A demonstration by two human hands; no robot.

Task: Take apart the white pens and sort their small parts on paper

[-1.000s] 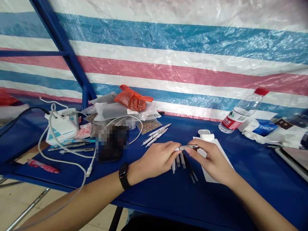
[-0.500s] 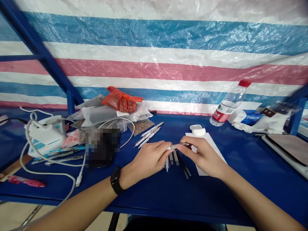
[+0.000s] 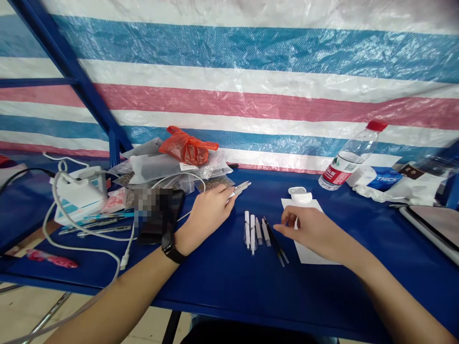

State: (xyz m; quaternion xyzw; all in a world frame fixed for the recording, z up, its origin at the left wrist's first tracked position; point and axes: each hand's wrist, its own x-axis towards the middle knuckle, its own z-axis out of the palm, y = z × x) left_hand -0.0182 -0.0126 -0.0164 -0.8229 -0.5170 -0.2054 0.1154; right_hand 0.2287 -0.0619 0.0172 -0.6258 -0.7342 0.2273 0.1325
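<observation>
Left hand [image 3: 211, 215] pinching a slim white pen [image 3: 240, 189]; right hand [image 3: 311, 228] empty, half-curled, over a white paper sheet [image 3: 306, 253] on the blue desk [image 3: 215, 282].

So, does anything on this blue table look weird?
Yes! The dark flat device beside the left hand, which holds a slim white pen, looks odd. A blocky, pixelated patch covers much of it, so you can't see that part clearly.
</observation>
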